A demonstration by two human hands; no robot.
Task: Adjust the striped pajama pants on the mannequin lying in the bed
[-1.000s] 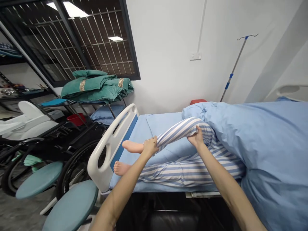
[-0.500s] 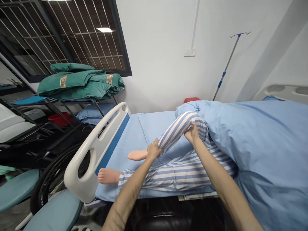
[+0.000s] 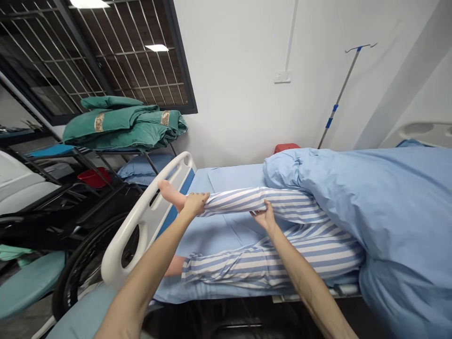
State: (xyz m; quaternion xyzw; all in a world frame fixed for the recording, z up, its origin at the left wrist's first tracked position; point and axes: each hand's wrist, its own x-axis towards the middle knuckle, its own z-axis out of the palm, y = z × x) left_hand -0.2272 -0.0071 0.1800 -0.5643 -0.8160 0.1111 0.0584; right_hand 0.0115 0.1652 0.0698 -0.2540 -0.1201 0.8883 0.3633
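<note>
The person's left hand [image 3: 197, 204] wraps the ankle end of the far leg [image 3: 236, 201]; the right hand [image 3: 264, 216] cups it from below near the knee, thumb against the striped cloth. Leg is out nearly straight over the sheet [image 3: 226, 230], bare foot [image 3: 172, 195] overlapping the footboard [image 3: 147, 221] in view; contact can't be told. Likely risks: toes bumping the board if the leg swings footward, loose cloth sliding under the left hand, knee sagging if the right palm slips.
</note>
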